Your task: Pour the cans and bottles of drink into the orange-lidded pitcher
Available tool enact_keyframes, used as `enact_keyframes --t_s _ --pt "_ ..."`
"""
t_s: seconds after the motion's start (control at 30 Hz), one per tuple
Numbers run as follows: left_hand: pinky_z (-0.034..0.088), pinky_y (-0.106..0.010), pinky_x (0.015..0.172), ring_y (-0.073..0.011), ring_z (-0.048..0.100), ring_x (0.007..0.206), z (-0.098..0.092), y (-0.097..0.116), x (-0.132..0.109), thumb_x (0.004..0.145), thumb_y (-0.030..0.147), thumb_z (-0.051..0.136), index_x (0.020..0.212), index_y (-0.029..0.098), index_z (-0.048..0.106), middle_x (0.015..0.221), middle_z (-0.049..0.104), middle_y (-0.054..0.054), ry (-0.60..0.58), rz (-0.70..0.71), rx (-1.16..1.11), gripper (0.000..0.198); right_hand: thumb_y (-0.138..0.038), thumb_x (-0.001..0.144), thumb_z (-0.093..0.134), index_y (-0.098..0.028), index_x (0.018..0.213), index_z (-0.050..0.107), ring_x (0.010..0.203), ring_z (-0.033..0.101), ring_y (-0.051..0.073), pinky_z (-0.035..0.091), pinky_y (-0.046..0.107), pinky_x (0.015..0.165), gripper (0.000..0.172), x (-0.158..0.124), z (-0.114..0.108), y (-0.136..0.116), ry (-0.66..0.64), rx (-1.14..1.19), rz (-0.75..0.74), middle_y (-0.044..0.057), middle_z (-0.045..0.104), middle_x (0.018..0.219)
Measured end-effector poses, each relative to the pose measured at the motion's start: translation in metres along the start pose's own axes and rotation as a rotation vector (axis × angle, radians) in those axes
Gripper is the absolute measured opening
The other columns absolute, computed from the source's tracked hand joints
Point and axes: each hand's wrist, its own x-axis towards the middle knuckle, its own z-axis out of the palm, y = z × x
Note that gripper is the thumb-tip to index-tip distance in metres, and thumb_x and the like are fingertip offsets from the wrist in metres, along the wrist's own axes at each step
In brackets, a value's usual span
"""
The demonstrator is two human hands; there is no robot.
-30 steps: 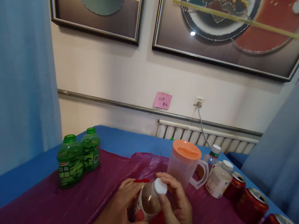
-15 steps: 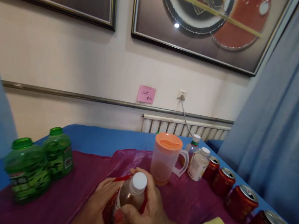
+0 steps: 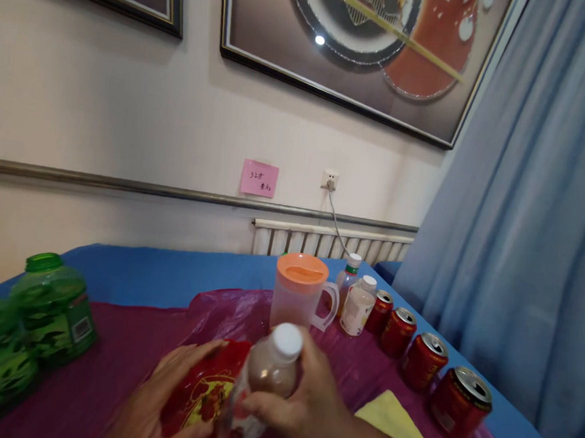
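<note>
My right hand [image 3: 309, 410] is wrapped round a small clear bottle [image 3: 266, 374] with a white cap and brownish drink inside, held tilted just above the table. My left hand [image 3: 159, 403] lies beside it with its fingers curled on a red bag with gold print [image 3: 200, 389] that sits under the bottle. The bottle's lower part is partly hidden behind my right fingers.
A lidded orange-topped pitcher [image 3: 297, 299] stands behind the bottle. Two white-capped bottles [image 3: 359, 304] and a row of several red cans [image 3: 425, 362] run along the right. Two green bottles [image 3: 40, 315] stand at the left. A yellow cloth [image 3: 391, 419] lies near right. A purple sheet [image 3: 123, 341] covers the blue table.
The view has swung to the right. My right hand moved from the cap down to the bottle's body. My left hand shifted from the bottle onto the red bag.
</note>
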Motion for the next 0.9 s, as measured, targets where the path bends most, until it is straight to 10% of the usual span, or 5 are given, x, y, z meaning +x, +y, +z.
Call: enact_keyframes --t_s 0.37,0.9 --pt "0.059 -0.038 0.095 -0.0269 0.072 0.108 0.005 -0.005 0.013 0.084 0.055 0.066 0.12 0.033 0.067 0.118 0.075 -0.002 0.117 0.018 0.106 0.043 -0.065 0.076 0.066 -0.015 0.148 0.034 0.112 0.066 0.039 0.051 0.048 0.09 0.094 0.011 -0.192 0.035 0.544 -1.0 0.24 0.019 0.066 0.126" --pt "0.058 -0.035 0.093 -0.0253 0.073 0.103 0.015 -0.035 0.015 0.085 0.058 0.06 0.114 0.027 0.069 0.113 0.077 -0.005 0.108 -0.03 0.068 0.044 -0.065 0.083 0.06 -0.006 0.147 0.032 0.127 0.057 0.041 0.046 0.047 0.101 0.092 0.021 -0.203 0.072 0.523 -1.192 0.309 0.029 0.052 0.143"
